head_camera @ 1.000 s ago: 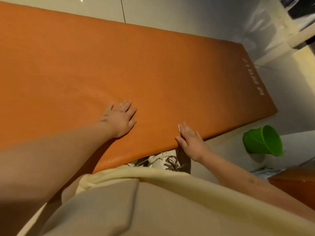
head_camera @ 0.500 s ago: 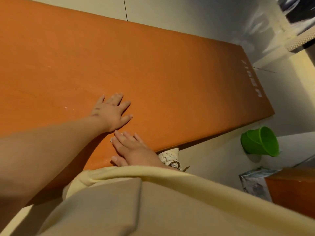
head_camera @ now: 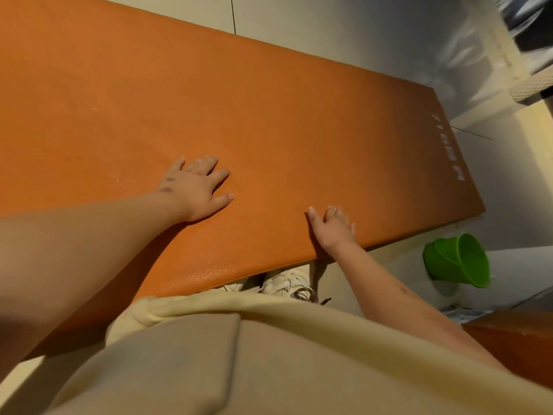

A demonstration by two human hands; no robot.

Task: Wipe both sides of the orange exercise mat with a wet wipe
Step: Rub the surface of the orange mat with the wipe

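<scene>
Nearest, beige clothing, then pale laced sneakers (head_camera: 287,284) half hidden under the mat's near edge. Just beyond, right hand (head_camera: 332,229) swung back out rightward along that edge from beside the body half a second ago. Fingers straight, close together, pressed flat; wet wipe unseen, probably under the palm. Judged another stroke on this face, other side not yet done. Left hand (head_camera: 197,190) unmoved, fingers spread, bracing. Orange exercise mat (head_camera: 269,115) spread against pale glossy tiles: thick foam slab, fine grain, damp sparkle near the edge, white lettering (head_camera: 449,151) at the far end. Green plastic bucket (head_camera: 457,260) off the right corner, apart.
</scene>
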